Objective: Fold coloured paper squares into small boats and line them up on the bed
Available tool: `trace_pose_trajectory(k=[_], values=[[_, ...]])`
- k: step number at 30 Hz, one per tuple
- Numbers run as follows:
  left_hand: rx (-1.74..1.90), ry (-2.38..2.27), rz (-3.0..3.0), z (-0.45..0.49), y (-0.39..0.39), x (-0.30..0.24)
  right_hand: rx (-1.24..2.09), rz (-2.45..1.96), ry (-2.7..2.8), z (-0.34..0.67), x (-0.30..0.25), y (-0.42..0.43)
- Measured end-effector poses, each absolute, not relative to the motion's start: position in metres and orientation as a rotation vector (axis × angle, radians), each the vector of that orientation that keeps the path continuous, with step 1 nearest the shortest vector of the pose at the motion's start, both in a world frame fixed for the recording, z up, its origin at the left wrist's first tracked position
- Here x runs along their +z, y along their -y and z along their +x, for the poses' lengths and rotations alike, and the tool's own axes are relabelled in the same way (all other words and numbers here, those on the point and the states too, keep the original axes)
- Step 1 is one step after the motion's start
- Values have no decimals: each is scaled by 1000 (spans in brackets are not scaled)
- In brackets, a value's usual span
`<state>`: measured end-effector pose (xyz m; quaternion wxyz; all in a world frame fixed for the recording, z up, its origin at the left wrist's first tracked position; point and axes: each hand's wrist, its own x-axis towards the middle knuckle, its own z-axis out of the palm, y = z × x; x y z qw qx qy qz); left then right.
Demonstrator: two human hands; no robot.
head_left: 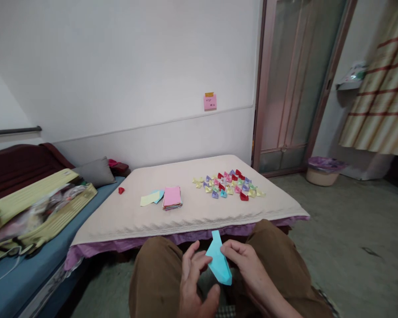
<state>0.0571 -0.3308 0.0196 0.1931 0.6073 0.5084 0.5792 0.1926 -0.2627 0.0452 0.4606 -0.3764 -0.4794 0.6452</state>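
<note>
A partly folded light-blue sheet of paper (219,260) is held up between my knees, a narrow strip at its top and a wider, creased lower end. My right hand (247,263) pinches its right edge between thumb and fingers. On the other side is my left hand (195,282), fingers apart, with a fingertip at the paper's left edge. Beyond my knees, the table (119,221) carries many small folded paper pieces (230,183) in several colours. Left of them lie a stack of pink-topped paper (172,197) and loose yellow (150,198) and blue sheets (159,197).
One red folded piece (121,190) sits apart at the table's left. A bed (49,260) with a grey pillow (97,172) and a yellow padded item (29,190) stands further left. At right are a lined bin (323,174), a sliding door (295,88) and a curtain (381,92).
</note>
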Motion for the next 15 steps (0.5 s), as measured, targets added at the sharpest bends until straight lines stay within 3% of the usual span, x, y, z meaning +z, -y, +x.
trace_pose_trajectory(k=[15], values=[[1585, -1665, 1366, 73, 323, 37, 1577, -960, 1266, 183, 47, 268]])
